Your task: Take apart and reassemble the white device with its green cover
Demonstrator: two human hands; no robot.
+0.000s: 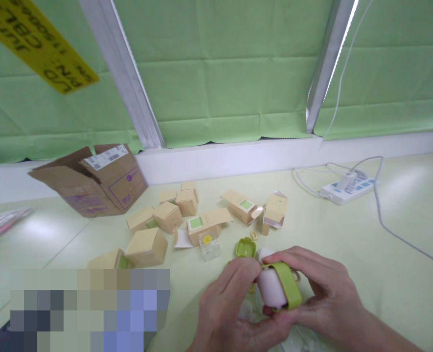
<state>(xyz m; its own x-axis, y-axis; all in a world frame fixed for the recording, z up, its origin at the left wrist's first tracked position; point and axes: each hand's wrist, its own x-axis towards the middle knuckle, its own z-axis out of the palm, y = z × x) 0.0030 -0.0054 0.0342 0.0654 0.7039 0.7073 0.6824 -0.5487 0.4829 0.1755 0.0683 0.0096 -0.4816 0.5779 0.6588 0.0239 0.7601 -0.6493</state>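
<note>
White rounded case (271,289) with a smooth green silicone strap (287,283) sits low centre, pinched between left hand (234,305) and right hand (322,296). Just behind: green cover piece (245,247), clear plastic cube (209,246), scattered small cardboard boxes (146,247).

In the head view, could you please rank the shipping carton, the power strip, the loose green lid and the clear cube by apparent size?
1. Shipping carton
2. Power strip
3. Green lid and clear cube: they look about alike, so no ranking.
</note>
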